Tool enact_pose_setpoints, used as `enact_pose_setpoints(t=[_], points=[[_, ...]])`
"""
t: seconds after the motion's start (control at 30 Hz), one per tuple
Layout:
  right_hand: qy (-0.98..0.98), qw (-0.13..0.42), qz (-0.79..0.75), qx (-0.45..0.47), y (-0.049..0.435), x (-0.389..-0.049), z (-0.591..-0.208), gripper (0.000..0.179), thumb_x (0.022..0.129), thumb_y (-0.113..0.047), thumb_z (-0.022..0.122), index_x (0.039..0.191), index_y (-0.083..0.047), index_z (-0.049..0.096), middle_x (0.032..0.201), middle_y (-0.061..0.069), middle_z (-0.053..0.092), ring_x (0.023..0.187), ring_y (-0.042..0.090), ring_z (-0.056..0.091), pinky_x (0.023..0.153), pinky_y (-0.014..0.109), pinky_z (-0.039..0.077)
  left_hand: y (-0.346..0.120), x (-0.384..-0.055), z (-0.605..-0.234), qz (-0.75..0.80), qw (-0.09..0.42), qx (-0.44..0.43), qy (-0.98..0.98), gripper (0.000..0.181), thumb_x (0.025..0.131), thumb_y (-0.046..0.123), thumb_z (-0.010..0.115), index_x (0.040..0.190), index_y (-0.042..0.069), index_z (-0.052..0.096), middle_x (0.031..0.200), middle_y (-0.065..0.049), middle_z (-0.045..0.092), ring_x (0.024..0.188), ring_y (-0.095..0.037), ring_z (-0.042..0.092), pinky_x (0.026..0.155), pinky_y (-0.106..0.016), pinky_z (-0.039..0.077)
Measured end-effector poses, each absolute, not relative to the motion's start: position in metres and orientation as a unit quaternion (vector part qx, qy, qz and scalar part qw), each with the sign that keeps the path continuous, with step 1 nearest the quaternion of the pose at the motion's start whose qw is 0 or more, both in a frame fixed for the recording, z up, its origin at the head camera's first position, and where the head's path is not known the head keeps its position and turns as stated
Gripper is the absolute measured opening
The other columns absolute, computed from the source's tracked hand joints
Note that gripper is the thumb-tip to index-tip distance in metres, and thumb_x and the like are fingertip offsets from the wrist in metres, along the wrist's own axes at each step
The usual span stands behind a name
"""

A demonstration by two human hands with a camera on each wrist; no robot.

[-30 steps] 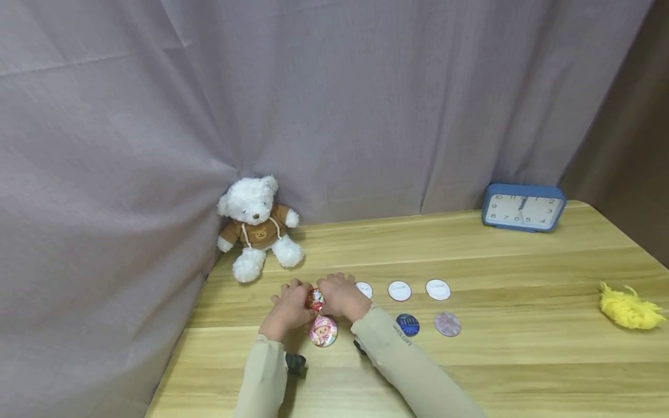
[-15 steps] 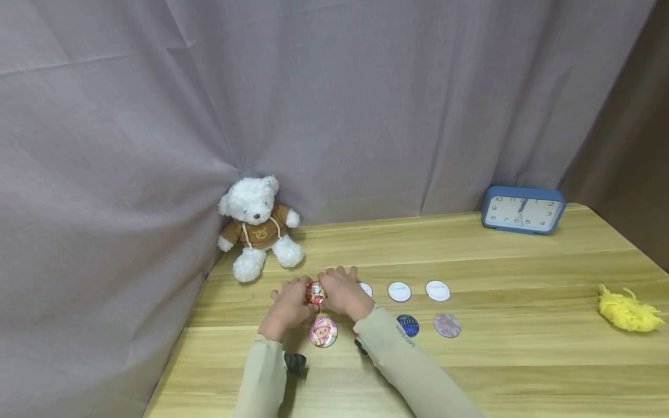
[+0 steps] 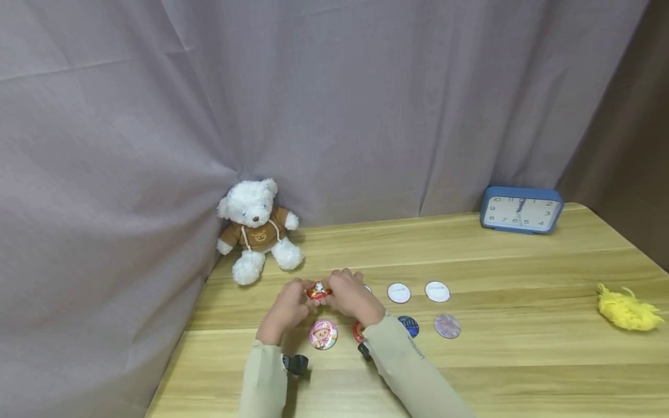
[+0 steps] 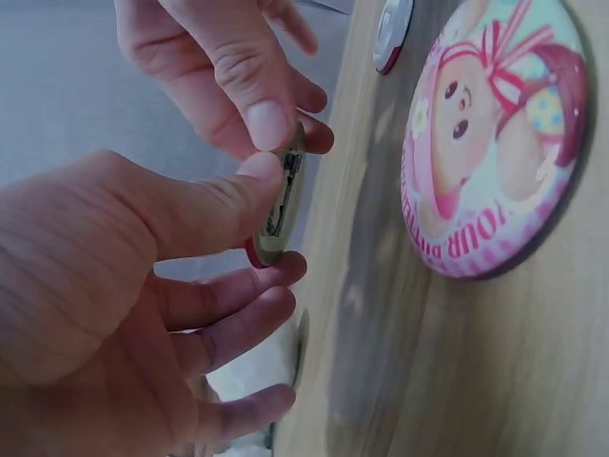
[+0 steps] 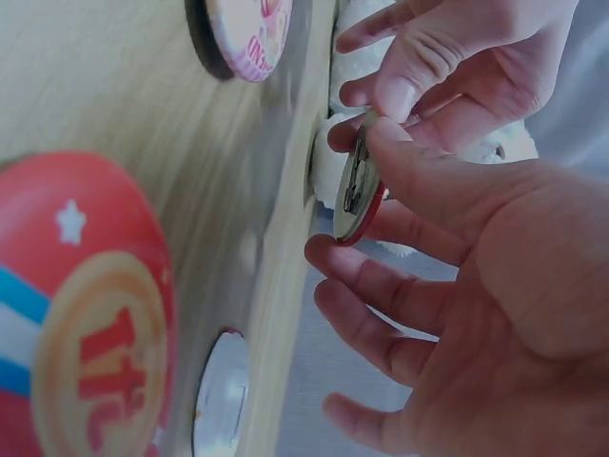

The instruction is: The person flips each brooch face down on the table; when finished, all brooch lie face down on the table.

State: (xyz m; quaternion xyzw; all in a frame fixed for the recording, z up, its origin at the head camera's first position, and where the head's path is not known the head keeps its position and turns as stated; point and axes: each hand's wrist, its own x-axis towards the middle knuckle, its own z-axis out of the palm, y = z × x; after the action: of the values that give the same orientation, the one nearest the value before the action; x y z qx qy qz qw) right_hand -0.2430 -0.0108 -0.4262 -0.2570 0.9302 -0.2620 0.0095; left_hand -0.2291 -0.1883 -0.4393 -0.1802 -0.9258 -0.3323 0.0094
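Note:
Between the two hands is a red button badge [image 3: 319, 290], raised off the table and tilted. My left hand [image 3: 286, 307] pinches one edge of it and my right hand [image 3: 355, 297] pinches the opposite edge. In the left wrist view, the badge's back [image 4: 282, 205] with its metal pin faces the thumbs. The right wrist view shows the same pin side of the badge [image 5: 358, 186] and its red rim. Just in front of the hands lies a pink badge [image 3: 323, 334] with a cartoon figure, face up. Another red badge [image 3: 358, 331] is partly hidden by the right wrist.
Right of the hands lie white-backed badges [image 3: 399, 292], a blue badge [image 3: 409, 326] and a pale purple badge [image 3: 447, 326]. A white teddy bear [image 3: 256, 232] sits at the back left. A blue clock [image 3: 521, 210] and yellow yarn [image 3: 629, 309] are on the right.
The held badge has been lifted and tipped, so its face looks narrower from the head view. Both hands have shifted slightly, and the pink badge below is fully uncovered.

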Motion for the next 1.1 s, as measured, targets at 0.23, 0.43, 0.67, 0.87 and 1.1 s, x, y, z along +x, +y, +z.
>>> enact_pose_setpoints(t=[0.23,0.43,0.67,0.87,1.1], points=[[0.917,0.026,-0.298,-0.263,-0.0093,-0.2473,-0.4302,0.011,0.091,-0.018,0.075,0.083,-0.012,0.075,0.076,-0.002,0.059,0.082,0.021,0.054,0.085,0.049,0.045,-0.1909,-0.2310,-0.4395,-0.374,-0.008,-0.193,-0.907,0.025,0.088,-0.006,0.067,0.113,-0.005,0.070,0.085,-0.009,0.068,0.065,-0.012,0.053,0.059,-0.027,0.047],[0.906,-0.004,-0.329,-0.267,-0.0084,-0.2490,-0.4295,0.010,0.093,-0.009,0.070,0.092,-0.011,0.080,0.087,0.001,0.073,0.083,0.019,0.063,0.082,0.041,0.051,-0.1919,-0.2327,-0.4384,-0.365,0.020,-0.186,-0.912,0.010,0.093,-0.003,0.065,0.092,-0.002,0.075,0.067,-0.006,0.061,0.055,-0.009,0.043,0.051,-0.024,0.037],[0.910,-0.016,-0.335,-0.244,-0.0082,-0.2472,-0.4241,0.011,0.096,-0.011,0.069,0.098,-0.012,0.080,0.086,0.000,0.072,0.071,0.013,0.057,0.070,0.034,0.049,-0.1920,-0.2337,-0.4368,-0.359,0.054,-0.168,-0.917,0.011,0.094,0.003,0.068,0.098,0.004,0.079,0.079,-0.008,0.070,0.057,-0.009,0.045,0.054,-0.027,0.040],[0.918,-0.020,-0.328,-0.223,-0.0075,-0.2502,-0.4257,0.012,0.097,-0.015,0.068,0.099,-0.015,0.079,0.082,-0.004,0.068,0.074,0.015,0.054,0.075,0.039,0.046,-0.1915,-0.2356,-0.4358,-0.352,0.072,-0.135,-0.923,0.009,0.093,0.011,0.072,0.096,0.008,0.079,0.070,-0.001,0.068,0.058,-0.010,0.046,0.060,-0.032,0.042],[0.910,-0.004,-0.336,-0.241,-0.0067,-0.2523,-0.4262,0.012,0.093,-0.005,0.068,0.102,-0.009,0.076,0.081,0.000,0.067,0.074,0.017,0.057,0.075,0.039,0.050,-0.1926,-0.2360,-0.4365,-0.351,0.078,-0.121,-0.925,0.015,0.093,0.015,0.073,0.102,0.004,0.079,0.073,-0.002,0.070,0.060,-0.011,0.052,0.057,-0.031,0.044]])
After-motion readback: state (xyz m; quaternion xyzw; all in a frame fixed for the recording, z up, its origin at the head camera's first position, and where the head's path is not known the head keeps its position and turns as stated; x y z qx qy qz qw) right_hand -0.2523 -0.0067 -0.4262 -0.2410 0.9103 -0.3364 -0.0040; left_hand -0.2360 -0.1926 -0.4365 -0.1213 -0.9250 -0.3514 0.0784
